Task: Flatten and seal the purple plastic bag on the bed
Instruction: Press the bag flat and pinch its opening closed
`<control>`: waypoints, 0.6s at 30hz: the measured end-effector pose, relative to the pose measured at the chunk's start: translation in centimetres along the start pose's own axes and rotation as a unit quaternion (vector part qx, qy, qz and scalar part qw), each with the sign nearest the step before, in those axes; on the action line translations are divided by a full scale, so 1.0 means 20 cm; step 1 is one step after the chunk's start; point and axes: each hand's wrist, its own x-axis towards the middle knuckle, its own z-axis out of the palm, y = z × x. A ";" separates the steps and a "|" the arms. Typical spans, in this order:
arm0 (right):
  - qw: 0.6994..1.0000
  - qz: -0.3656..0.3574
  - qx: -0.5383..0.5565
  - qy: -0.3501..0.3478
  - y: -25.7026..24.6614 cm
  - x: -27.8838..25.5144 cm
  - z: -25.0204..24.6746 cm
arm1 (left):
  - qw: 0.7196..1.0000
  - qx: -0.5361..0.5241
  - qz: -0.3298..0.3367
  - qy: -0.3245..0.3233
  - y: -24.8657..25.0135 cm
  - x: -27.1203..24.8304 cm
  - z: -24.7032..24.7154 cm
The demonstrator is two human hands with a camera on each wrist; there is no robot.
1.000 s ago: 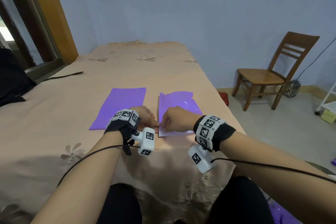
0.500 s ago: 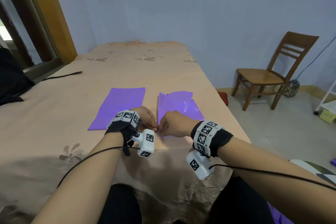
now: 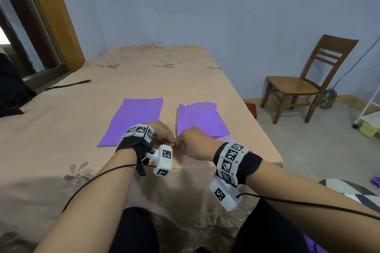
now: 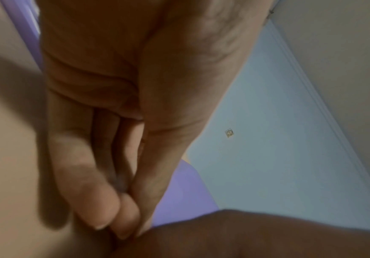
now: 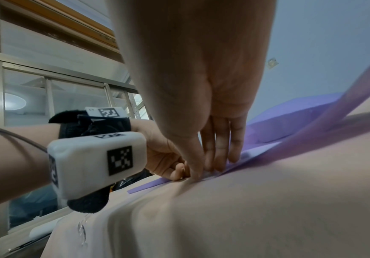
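Two purple plastic bags lie on the peach bed (image 3: 144,80). The left bag (image 3: 133,121) lies flat. The right bag (image 3: 201,119) is creased, its far end folded up. Both hands meet at this right bag's near left corner. My left hand (image 3: 171,144) pinches the near edge with curled fingers. My right hand (image 3: 182,146) touches it and pinches the same edge between thumb and fingers. In the right wrist view the right hand (image 5: 203,172) bears down on the bag's pale edge (image 5: 252,153), and a thin purple strip (image 5: 148,185) sticks out under the left hand (image 5: 177,174). The left wrist view is blurred.
The bed's right edge (image 3: 257,129) runs close beside the creased bag. On the floor to the right stand a wooden chair (image 3: 304,84) and a white rack (image 3: 370,113). Dark cloth (image 3: 12,92) and a black strap (image 3: 70,84) lie at the bed's left side.
The right hand has slid a little left along the bag's near edge, closer to the left hand. Both hands have stayed at that corner.
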 end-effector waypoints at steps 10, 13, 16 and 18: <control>1.000 0.010 -0.019 0.019 0.01 0.03 0.04 | 1.000 -0.019 0.003 0.004 -0.04 0.03 0.01; 0.999 0.011 -0.039 0.031 0.02 0.03 0.05 | 0.999 -0.038 0.004 0.003 -0.05 0.04 0.01; 0.998 0.000 -0.046 0.033 0.02 0.02 0.05 | 0.999 -0.045 0.003 0.001 -0.05 0.05 0.00; 0.998 -0.006 -0.055 0.034 0.02 0.02 0.05 | 0.999 -0.048 -0.001 0.002 -0.05 0.05 0.00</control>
